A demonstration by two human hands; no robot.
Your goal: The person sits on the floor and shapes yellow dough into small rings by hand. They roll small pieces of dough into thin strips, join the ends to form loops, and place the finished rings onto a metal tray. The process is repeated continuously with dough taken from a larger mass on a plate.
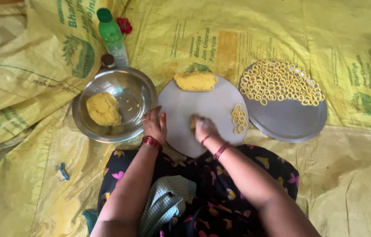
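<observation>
small bit of yellow dough (193,123) under the right hand (204,128), pressed flat on the round grey board (185,105) near its front edge, mostly hidden. left hand (154,125) rests on the board's left edge, fingers loosely curled, holding nothing.

Hands: two, the left hand (155,124) and right hand (204,128), were on the round board (181,109).
Dough lumps: two, one on the board (195,81), one in the steel bowl (103,109) left of it.
Ring clusters: a small one (238,118) on the board; a large one (280,82) on the plate (288,120) right of it.
Bottles: one (112,36), above the bowl.
</observation>
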